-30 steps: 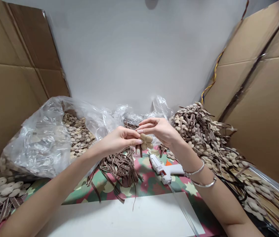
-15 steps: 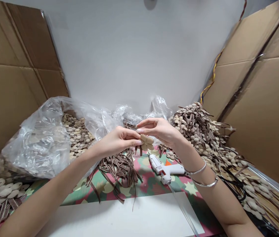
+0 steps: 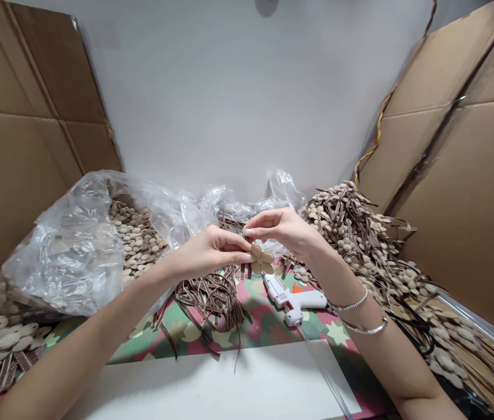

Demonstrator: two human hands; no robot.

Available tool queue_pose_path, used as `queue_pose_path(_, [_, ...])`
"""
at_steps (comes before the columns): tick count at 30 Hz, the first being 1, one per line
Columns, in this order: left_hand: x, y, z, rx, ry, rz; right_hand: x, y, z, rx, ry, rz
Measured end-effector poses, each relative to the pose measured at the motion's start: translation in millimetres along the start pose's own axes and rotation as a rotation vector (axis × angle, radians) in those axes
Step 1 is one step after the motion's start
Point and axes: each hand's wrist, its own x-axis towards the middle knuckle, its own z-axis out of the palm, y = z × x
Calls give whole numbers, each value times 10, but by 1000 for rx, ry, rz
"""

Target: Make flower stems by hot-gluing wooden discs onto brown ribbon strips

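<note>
My left hand (image 3: pixel 218 249) is closed, its thumb and forefinger pinching a beige flower (image 3: pixel 262 258) with rounded petals by one edge. Just above the flower, my right hand (image 3: pixel 279 230) is closed in a pinch on a brown ribbon (image 3: pixel 247 238), of which only a little shows at the fingertips. A short piece of striped ribbon (image 3: pixel 245 271) is visible below my left thumb. Right under the flower lies a white glue gun (image 3: pixel 290 297), its nozzle close to the lower petals and a clear glue stick (image 3: pixel 323 370) trailing from its back.
A heap of brown ribbons (image 3: pixel 212 297) lies on the patterned cloth (image 3: pixel 255 338), behind a white board (image 3: pixel 212 388). On the left stands a clear plastic bag (image 3: pixel 80 245) of beige flowers. Ribboned flowers (image 3: pixel 347 221) are piled at right. Cardboard panels (image 3: pixel 461 175) flank both sides.
The flower has shifted slightly right and down, nearer the glue gun's nozzle, and has turned a little. My right hand has hardly moved.
</note>
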Motion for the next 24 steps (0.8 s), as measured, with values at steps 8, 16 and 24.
queue_pose_path(8, [-8,25,-13,16,-22,18,3,-7,-7,0,0,-3])
queue_pose_path(16, [-16,-30,-38,-52,-97,33,-4,3,-7,-7,-29,-11])
queue_pose_path(24, [-24,0,-42,-14,-97,41,-8,-14,9,-4,-50,8])
